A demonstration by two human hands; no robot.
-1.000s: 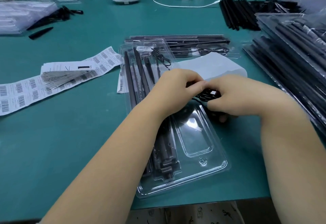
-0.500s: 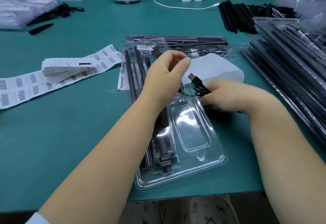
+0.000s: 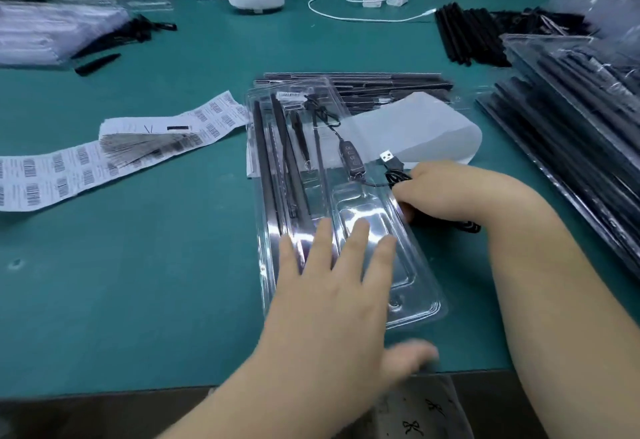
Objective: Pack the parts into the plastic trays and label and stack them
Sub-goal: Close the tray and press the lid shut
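A clear plastic tray [image 3: 420,307] lies lengthwise in front of me on the green table, with long black rods [image 3: 277,161] in its left channels. My left hand [image 3: 332,300] lies flat with spread fingers on the tray's near end. My right hand [image 3: 446,193] grips a coiled black USB cable [image 3: 393,161] at the tray's right edge; the plug sticks up and the inline controller [image 3: 353,158] rests on the tray.
Barcode label strips [image 3: 62,172] lie to the left, a white sheet [image 3: 415,130] behind the tray, another filled tray [image 3: 398,85] beyond it. Stacked filled trays [image 3: 571,120] stand on the right, loose black rods [image 3: 464,33] far right. The table edge is close below.
My left hand has left the cable, dropped back toward me and flattened on the tray's near end. The right hand keeps the coiled cable, now with the controller lying out on the tray.
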